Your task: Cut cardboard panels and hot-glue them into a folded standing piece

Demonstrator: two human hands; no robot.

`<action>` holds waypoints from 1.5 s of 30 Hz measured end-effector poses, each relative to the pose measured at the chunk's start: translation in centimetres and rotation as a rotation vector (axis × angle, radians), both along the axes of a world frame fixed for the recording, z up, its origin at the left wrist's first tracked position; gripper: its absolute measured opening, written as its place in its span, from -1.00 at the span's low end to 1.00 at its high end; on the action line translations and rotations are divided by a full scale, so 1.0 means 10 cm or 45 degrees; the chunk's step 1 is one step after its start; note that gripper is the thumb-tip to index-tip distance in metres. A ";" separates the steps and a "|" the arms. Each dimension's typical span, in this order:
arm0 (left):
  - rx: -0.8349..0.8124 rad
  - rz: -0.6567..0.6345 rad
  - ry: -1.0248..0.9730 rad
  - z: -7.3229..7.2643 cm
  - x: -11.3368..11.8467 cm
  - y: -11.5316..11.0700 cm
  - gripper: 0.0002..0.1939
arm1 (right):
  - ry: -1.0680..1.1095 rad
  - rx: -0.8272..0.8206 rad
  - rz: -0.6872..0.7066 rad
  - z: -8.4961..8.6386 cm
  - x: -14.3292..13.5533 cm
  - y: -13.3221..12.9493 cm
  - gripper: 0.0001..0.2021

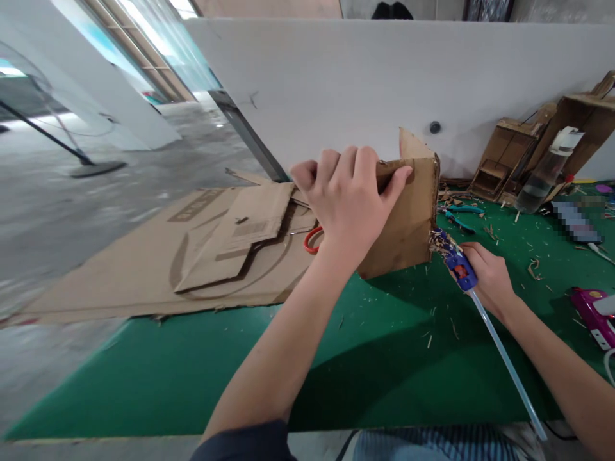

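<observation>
My left hand (pixel 348 195) grips the top edge of a brown cardboard box (pixel 403 224), its thumb over the near side. The box stands tilted on the green table. In my right hand (pixel 487 275) is a blue glue gun (pixel 459 262), its tip at the box's right lower edge. Cardboard scraps cling around the gun's front. A long clear glue stick (pixel 509 368) sticks out of its back toward the table's front edge. Most of my right fingers are hidden behind the gun.
Flat cardboard sheets (pixel 139 256) cover the table's left, with red scissor handles (pixel 312 240) beside my left wrist. Behind the glue gun lie teal pliers (pixel 461 218). Rightward are a bottle (pixel 548 173), a phone (pixel 576 221), cardboard structures (pixel 504 153) and a magenta device (pixel 593 314). A white panel (pixel 336 83) stands behind.
</observation>
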State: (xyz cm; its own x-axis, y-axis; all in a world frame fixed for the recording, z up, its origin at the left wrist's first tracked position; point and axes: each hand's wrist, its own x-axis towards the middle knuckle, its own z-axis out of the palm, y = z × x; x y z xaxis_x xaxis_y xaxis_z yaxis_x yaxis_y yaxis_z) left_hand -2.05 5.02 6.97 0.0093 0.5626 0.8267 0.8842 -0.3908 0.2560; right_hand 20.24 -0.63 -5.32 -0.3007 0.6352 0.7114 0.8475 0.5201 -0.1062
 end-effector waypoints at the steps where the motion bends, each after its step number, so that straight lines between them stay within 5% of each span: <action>1: -0.009 -0.010 -0.009 0.00 0.00 0.00 -0.65 | 0.016 0.010 0.006 0.03 -0.01 0.00 -0.79; 9: 0.068 0.055 0.068 -0.03 -0.02 0.01 -0.65 | -0.030 0.073 -0.033 0.08 -0.02 0.01 -0.96; 24: 0.107 0.075 0.098 -0.03 -0.02 0.03 -0.67 | -0.414 -0.146 -0.058 -0.16 0.15 -0.08 -0.80; 45: -0.096 -0.021 -0.056 0.01 0.00 0.01 -0.71 | -0.315 -0.186 0.003 -0.14 0.17 -0.09 -0.77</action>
State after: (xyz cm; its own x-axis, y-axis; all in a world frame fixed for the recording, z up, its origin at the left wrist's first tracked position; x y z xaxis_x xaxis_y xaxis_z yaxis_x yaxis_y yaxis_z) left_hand -2.07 5.16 7.11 -0.0162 0.6236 0.7816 0.8652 -0.3830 0.3235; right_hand 21.90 -1.49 -6.74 -0.4554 0.7246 0.5172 0.8557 0.5166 0.0298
